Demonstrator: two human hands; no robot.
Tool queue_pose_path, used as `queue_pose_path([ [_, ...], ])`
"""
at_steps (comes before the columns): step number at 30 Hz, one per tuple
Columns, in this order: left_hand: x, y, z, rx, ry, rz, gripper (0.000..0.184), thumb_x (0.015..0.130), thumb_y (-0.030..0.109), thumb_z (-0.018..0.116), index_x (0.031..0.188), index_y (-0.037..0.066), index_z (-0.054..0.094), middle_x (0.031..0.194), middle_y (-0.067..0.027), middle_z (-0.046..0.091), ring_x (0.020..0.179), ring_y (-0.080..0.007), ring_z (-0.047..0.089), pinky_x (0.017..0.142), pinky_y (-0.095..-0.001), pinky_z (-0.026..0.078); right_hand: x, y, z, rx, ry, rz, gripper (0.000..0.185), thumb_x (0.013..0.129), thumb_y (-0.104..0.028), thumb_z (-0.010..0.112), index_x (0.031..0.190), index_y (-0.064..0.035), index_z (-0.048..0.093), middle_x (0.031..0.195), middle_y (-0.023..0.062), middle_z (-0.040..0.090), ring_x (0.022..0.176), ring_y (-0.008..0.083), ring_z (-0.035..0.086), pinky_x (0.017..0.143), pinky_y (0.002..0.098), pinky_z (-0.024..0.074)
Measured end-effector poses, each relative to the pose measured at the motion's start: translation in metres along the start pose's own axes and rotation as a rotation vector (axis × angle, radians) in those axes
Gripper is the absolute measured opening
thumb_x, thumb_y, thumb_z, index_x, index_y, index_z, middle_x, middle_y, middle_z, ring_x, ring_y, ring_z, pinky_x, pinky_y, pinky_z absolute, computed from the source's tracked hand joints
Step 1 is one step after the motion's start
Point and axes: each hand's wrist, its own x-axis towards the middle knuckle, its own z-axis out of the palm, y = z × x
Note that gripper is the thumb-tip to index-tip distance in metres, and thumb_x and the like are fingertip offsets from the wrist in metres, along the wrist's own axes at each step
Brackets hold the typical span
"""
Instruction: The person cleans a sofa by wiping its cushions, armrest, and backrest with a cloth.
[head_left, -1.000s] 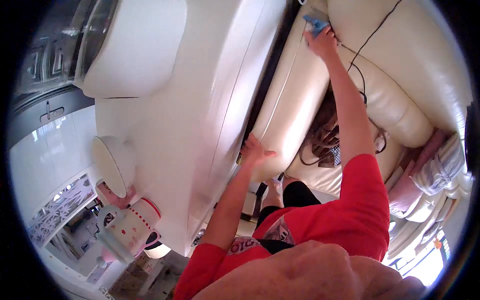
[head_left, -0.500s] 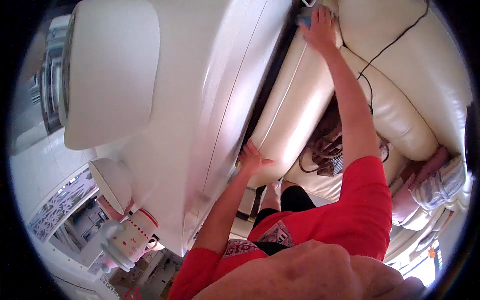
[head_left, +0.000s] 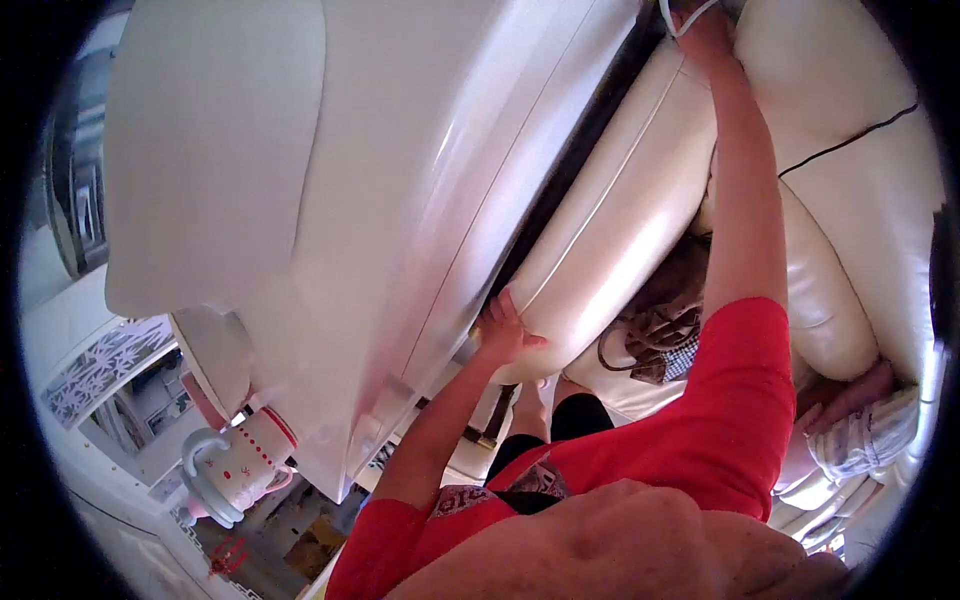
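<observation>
Head view: left hand (head_left: pixel 505 332) spread on armrest (head_left: pixel 618 215); right hand (head_left: pixel 709 42) at far end, hold unclear.

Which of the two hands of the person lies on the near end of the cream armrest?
The left hand: it lies on the near end of the armrest, whereas the right hand is at its far end.
</observation>
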Motion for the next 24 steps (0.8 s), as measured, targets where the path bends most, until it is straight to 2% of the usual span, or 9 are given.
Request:
queue_pose_path([
  [3, -0.001, 0.004, -0.001, -0.032, -0.051, -0.067, 0.135, 0.051, 0.062, 0.077, 0.137, -0.005, -0.005, 0.129, -0.0312, 0.028, 0.117, -0.0486, 0.035, 0.098, -0.0591, 0.025, -0.024, -0.011, -0.029, 0.181, -0.054, -0.253, 0.039, 0.086, -0.037, 0.048, 0.098, -0.0046, 0.066, 0.097, 0.0202, 0.064, 0.096, 0.0391, 0.059, 0.083, 0.0465, 0.0470],
  [4, -0.001, 0.003, 0.000, -0.025, -0.051, -0.055, 0.135, 0.052, 0.063, 0.075, 0.137, -0.005, -0.005, 0.129, -0.0313, 0.028, 0.117, -0.0488, 0.034, 0.098, -0.0596, 0.025, -0.037, -0.020, -0.033, 0.177, -0.056, -0.252, 0.039, 0.086, -0.037, 0.048, 0.098, -0.0046, 0.066, 0.097, 0.0202, 0.064, 0.096, 0.0391, 0.059, 0.083, 0.0465, 0.0470],
  [6, 0.001, 0.002, 0.001, -0.029, -0.047, -0.037, 0.135, 0.053, 0.065, 0.074, 0.137, -0.005, -0.006, 0.129, -0.0315, 0.027, 0.117, -0.0490, 0.034, 0.098, -0.0602, 0.024, -0.063, -0.038, -0.014, 0.273, 0.081, -0.145, 0.025, 0.081, -0.024, 0.052, 0.073, -0.0050, 0.066, 0.071, 0.0174, 0.063, 0.073, 0.0365, 0.062, 0.068, 0.0465, 0.0489],
  [8, 0.000, 0.000, 0.000, -0.028, -0.044, -0.016, 0.135, 0.053, 0.066, 0.073, 0.137, -0.005, -0.006, 0.131, -0.0325, 0.026, 0.119, -0.0492, 0.033, 0.098, -0.0595, 0.024, -0.103, -0.064, -0.031, 0.187, 0.202, -0.402, 0.020, 0.079, -0.017, 0.053, 0.064, -0.0061, 0.062, 0.067, 0.0143, 0.061, 0.067, 0.0328, 0.059, 0.066, 0.0468, 0.0466],
  [14, 0.002, 0.004, -0.005, -0.050, -0.122, -0.088, 0.136, 0.052, 0.066, 0.073, 0.138, -0.003, -0.007, 0.133, -0.0326, 0.023, 0.121, -0.0492, 0.031, 0.101, -0.0587, 0.021, -0.209, -0.159, -0.051, 0.682, 0.175, -0.403, 0.031, 0.082, -0.024, 0.056, 0.055, -0.0078, 0.053, 0.059, 0.0119, 0.056, 0.062, 0.0323, 0.055, 0.063, 0.0459, 0.0423],
  [17, 0.002, 0.003, -0.007, -0.058, -0.107, -0.070, 0.137, 0.052, 0.066, 0.074, 0.138, -0.003, -0.008, 0.134, -0.0319, 0.023, 0.123, -0.0483, 0.029, 0.101, -0.0585, 0.020, -0.231, -0.180, -0.066, 0.793, -0.020, -0.514, 0.031, 0.081, -0.029, 0.059, 0.058, -0.0082, 0.054, 0.060, 0.0121, 0.055, 0.063, 0.0321, 0.054, 0.059, 0.0463, 0.0413],
  [20, 0.004, 0.002, -0.004, -0.058, -0.096, -0.062, 0.138, 0.051, 0.065, 0.075, 0.138, -0.004, -0.008, 0.134, -0.0312, 0.023, 0.125, -0.0471, 0.026, 0.101, -0.0584, 0.020, -0.174, -0.139, -0.073, 0.789, -0.017, -0.249, 0.021, 0.082, -0.029, 0.060, 0.080, -0.0085, 0.061, 0.082, 0.0105, 0.062, 0.080, 0.0316, 0.059, 0.073, 0.0417, 0.0461],
  [22, 0.004, 0.001, 0.004, -0.031, -0.081, -0.067, 0.138, 0.051, 0.065, 0.075, 0.137, -0.004, -0.007, 0.134, -0.0311, 0.023, 0.124, -0.0468, 0.026, 0.100, -0.0583, 0.021, -0.100, -0.078, -0.050, 0.587, 0.300, -0.135, 0.024, 0.084, -0.034, 0.057, 0.096, -0.0140, 0.064, 0.096, 0.0125, 0.062, 0.088, 0.0292, 0.059, 0.072, 0.0436, 0.0490],
  [24, 0.003, 0.003, 0.003, -0.003, -0.065, -0.074, 0.138, 0.050, 0.064, 0.076, 0.137, -0.004, -0.007, 0.133, -0.0311, 0.023, 0.124, -0.0464, 0.027, 0.100, -0.0583, 0.021, -0.037, -0.025, -0.067, 0.103, 0.023, 0.021, 0.041, 0.084, -0.034, 0.056, 0.107, -0.0013, 0.060, 0.107, 0.0183, 0.059, 0.100, 0.0351, 0.056, 0.083, 0.0432, 0.0473],
])
